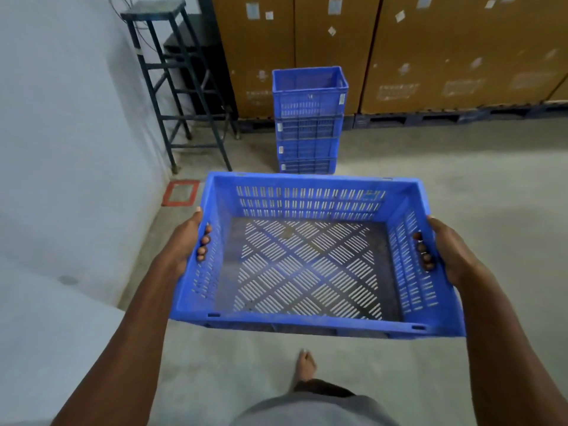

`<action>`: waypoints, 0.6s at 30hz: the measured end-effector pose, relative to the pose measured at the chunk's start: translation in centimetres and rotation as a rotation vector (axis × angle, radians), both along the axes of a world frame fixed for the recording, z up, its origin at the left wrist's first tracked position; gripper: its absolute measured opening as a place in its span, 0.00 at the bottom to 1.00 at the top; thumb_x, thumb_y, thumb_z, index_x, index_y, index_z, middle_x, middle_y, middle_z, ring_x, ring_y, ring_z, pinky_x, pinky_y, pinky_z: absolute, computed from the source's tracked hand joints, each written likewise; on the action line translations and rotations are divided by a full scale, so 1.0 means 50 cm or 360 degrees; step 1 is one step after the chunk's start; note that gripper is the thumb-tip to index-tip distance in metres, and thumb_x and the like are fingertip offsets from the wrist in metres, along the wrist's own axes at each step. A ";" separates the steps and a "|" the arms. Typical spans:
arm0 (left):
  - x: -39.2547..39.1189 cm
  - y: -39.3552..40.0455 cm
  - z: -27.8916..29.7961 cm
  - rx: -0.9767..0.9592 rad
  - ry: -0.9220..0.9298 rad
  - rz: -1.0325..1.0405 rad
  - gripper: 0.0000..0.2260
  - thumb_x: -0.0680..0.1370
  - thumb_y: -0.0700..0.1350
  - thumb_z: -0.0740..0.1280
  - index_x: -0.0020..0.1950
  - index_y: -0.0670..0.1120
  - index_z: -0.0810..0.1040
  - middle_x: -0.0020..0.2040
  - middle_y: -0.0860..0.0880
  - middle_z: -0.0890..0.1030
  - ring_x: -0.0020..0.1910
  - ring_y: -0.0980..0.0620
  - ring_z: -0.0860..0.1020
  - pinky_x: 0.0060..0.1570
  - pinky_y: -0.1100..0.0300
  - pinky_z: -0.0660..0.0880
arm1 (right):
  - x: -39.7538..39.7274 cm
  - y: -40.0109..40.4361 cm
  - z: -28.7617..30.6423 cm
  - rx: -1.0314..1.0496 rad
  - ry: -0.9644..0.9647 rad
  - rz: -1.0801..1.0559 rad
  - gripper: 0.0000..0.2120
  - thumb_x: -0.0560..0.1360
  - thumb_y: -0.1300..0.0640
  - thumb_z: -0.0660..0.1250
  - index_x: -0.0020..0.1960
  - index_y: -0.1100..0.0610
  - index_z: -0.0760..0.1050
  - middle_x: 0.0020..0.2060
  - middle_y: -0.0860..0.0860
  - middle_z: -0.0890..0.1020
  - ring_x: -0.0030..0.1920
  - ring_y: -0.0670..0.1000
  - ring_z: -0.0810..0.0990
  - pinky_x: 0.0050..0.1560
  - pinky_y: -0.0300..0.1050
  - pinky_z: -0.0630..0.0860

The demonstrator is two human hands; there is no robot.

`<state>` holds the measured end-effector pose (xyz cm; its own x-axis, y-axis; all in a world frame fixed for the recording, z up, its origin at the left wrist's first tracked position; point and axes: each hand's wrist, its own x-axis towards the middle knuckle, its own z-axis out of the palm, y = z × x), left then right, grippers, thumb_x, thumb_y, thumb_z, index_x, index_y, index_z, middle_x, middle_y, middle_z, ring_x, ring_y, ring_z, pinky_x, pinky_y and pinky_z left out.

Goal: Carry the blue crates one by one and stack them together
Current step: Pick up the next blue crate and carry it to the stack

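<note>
A row of tall brown cardboard cartons (399, 50) filled the upper right of the frame, standing on dark pallets (445, 118); they carried pale stickers and printed panels, all too blurred to read. Below them spread the grey concrete floor (461, 179). The blue crate (307, 325) sat in the centre of the frame, held level in the air, empty, its slotted base showing the floor through it. A stack of blue crates (309, 124), four high, stood on the floor at upper centre, just in front of the cartons; small white labels on its fronts were illegible. A dark metal stool (172, 84) stood at upper left against the wall. The left hand (187, 244) was clamped on the crate's left wall, fingers curled through the handle slot; the right hand (442, 250) gripped the right wall likewise. A red-taped rectangle (181, 193) marked the floor left of the crate. One bare foot (305, 365) showed at bottom centre.
</note>
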<state>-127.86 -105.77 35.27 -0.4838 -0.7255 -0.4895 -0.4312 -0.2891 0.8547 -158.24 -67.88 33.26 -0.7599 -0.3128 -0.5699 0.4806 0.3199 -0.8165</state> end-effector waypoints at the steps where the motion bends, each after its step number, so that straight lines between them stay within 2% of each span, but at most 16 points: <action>1: -0.034 -0.031 -0.002 -0.0002 0.0007 0.0007 0.22 0.83 0.65 0.53 0.41 0.48 0.70 0.28 0.51 0.66 0.19 0.54 0.62 0.20 0.65 0.61 | -0.039 -0.030 0.001 -0.0018 0.0007 -0.0007 0.22 0.80 0.38 0.54 0.45 0.57 0.71 0.29 0.52 0.66 0.20 0.48 0.62 0.19 0.37 0.59; 10: -0.327 -0.300 0.012 -0.0016 0.0044 0.0166 0.23 0.83 0.65 0.54 0.42 0.48 0.70 0.29 0.51 0.65 0.18 0.55 0.61 0.19 0.66 0.60 | -0.390 -0.346 0.025 -0.0077 -0.0011 0.0093 0.21 0.81 0.40 0.54 0.44 0.57 0.71 0.28 0.51 0.68 0.20 0.48 0.63 0.18 0.38 0.60; 18: -0.687 -0.573 -0.008 -0.0029 0.0068 0.0151 0.23 0.83 0.66 0.53 0.41 0.49 0.70 0.28 0.51 0.66 0.19 0.55 0.61 0.20 0.65 0.59 | -0.731 -0.622 0.005 -0.0094 0.0002 0.0070 0.22 0.81 0.39 0.54 0.46 0.57 0.72 0.29 0.51 0.67 0.21 0.48 0.62 0.19 0.38 0.60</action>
<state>-162.21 -134.41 34.84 -0.4324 -0.7777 -0.4563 -0.3658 -0.3113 0.8771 -194.79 -98.97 33.52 -0.7451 -0.3791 -0.5488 0.4662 0.2923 -0.8350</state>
